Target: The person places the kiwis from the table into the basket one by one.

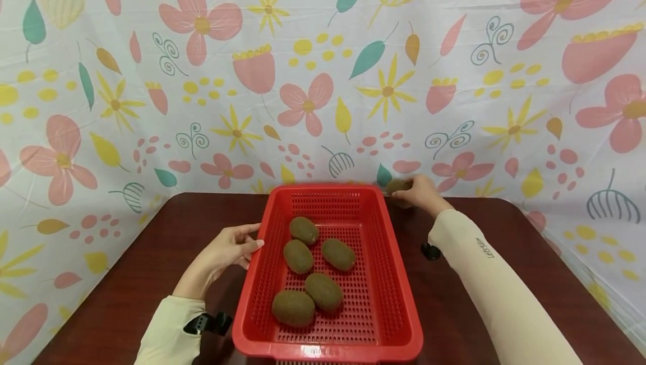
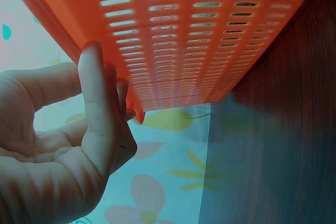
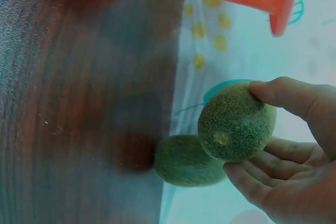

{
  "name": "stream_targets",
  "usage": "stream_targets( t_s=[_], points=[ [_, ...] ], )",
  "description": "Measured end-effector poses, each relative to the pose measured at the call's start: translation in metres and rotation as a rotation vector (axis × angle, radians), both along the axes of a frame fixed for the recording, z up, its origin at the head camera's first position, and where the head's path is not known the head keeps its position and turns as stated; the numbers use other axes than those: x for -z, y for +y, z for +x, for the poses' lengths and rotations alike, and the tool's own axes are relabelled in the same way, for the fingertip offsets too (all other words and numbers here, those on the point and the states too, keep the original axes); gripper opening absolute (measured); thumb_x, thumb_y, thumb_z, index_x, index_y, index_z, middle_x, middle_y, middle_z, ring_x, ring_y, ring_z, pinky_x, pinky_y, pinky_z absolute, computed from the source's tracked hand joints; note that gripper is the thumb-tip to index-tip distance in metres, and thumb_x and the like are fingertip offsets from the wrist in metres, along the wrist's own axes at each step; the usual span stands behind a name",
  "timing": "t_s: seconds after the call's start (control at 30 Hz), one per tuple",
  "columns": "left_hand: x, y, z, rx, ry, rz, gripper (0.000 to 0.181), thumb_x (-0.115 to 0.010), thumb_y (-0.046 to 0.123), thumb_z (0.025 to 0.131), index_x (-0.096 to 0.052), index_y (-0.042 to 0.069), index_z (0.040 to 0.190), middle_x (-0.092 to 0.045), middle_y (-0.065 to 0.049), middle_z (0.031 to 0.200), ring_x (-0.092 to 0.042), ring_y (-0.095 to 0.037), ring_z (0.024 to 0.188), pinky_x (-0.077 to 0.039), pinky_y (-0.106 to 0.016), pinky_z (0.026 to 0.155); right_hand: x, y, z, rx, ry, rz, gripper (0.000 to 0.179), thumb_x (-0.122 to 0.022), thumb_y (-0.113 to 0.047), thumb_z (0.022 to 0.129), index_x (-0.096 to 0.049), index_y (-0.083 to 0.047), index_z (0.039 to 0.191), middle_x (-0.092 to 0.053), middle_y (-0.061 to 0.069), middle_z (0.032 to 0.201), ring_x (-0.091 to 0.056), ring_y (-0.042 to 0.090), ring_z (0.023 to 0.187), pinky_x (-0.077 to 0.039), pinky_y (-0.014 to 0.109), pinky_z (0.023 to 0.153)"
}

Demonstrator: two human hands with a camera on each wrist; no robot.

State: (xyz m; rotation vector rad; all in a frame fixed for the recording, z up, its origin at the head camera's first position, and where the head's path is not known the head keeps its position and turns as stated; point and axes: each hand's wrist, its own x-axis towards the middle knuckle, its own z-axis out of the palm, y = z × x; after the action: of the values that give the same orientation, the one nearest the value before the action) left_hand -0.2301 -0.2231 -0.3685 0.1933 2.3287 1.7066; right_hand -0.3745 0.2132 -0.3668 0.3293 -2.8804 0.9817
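Observation:
A red perforated plastic basket (image 1: 363,351) stands on the table with several brown kiwifruits (image 1: 323,292) lying inside. At its left side my left hand (image 1: 222,253) grips the rim between thumb and fingers; the left wrist view shows the hand (image 2: 79,124) against the basket's slotted wall (image 2: 173,40). Beyond the basket's far right corner, my right hand (image 1: 423,192) holds a kiwifruit (image 1: 396,186). In the right wrist view, thumb and fingertips pinch this kiwifruit (image 3: 236,124), and a second kiwifruit (image 3: 184,163) lies on the table just behind it, partly covered.
The dark wooden table (image 1: 454,309) ends at the back against a white cloth (image 1: 323,129) printed with flowers and leaves. Dark wrist devices sit on both sleeves, the left one (image 1: 207,324) close to the basket's side.

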Motion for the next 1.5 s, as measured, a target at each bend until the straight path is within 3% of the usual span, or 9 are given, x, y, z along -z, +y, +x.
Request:
stream_targets(
  t_s=[0.27,0.47,0.67,0.9,1.23,1.5],
  points=[
    [0.0,-0.001,0.001,0.01,-0.006,0.004,0.058,-0.06,0.011,0.095,-0.036,-0.004,0.146,-0.059,-0.014,0.086,-0.066,-0.023,0.068,-0.059,-0.04,0.065,-0.021,0.0,0.008,-0.002,-0.028,-0.055,0.057,-0.068,-0.023,0.09,-0.05,0.016,0.126,-0.056,0.034,0.121,-0.056,0.043,0.106,-0.05,0.054,0.089],
    [0.0,-0.002,0.001,0.01,-0.004,0.006,0.057,-0.06,0.011,0.095,-0.036,-0.004,0.145,-0.06,-0.014,0.087,-0.067,-0.023,0.068,-0.059,-0.04,0.065,-0.038,-0.007,0.011,-0.04,0.018,-0.074,0.053,-0.069,-0.022,0.089,-0.055,0.012,0.126,-0.056,0.032,0.123,-0.055,0.043,0.109,-0.049,0.053,0.09],
    [0.0,-0.002,0.003,-0.001,-0.007,0.002,0.058,-0.061,0.011,0.095,-0.036,-0.005,0.145,-0.06,-0.015,0.088,-0.067,-0.024,0.069,-0.059,-0.04,0.065,-0.058,-0.023,0.017,-0.046,-0.01,-0.078,0.06,-0.069,-0.028,0.089,-0.051,0.008,0.133,-0.052,0.029,0.131,-0.053,0.042,0.116,-0.047,0.052,0.094],
    [-0.001,-0.002,0.002,-0.007,-0.008,0.003,0.058,-0.061,0.011,0.095,-0.037,-0.004,0.145,-0.06,-0.015,0.087,-0.067,-0.023,0.068,-0.059,-0.04,0.065,-0.076,-0.049,0.028,-0.072,0.001,-0.08,0.057,-0.07,-0.03,0.088,-0.055,0.004,0.132,-0.056,0.023,0.129,-0.056,0.037,0.114,-0.049,0.049,0.091],
    [0.001,-0.001,0.001,0.002,-0.003,0.001,0.058,-0.061,0.012,0.095,-0.036,-0.005,0.145,-0.059,-0.015,0.087,-0.066,-0.023,0.068,-0.059,-0.039,0.064,-0.077,-0.088,0.032,-0.225,0.01,-0.132,0.051,-0.071,-0.02,0.087,-0.056,0.008,0.128,-0.061,0.025,0.12,-0.06,0.037,0.11,-0.052,0.044,0.089],
    [-0.001,0.001,0.002,0.007,-0.004,0.001,0.058,-0.06,0.011,0.095,-0.036,-0.004,0.145,-0.06,-0.015,0.087,-0.066,-0.023,0.068,-0.059,-0.039,0.065,-0.067,-0.117,0.032,-0.254,-0.042,-0.104,0.05,-0.07,-0.018,0.088,-0.056,0.008,0.129,-0.061,0.023,0.122,-0.058,0.035,0.113,-0.05,0.044,0.092]
  ],
)
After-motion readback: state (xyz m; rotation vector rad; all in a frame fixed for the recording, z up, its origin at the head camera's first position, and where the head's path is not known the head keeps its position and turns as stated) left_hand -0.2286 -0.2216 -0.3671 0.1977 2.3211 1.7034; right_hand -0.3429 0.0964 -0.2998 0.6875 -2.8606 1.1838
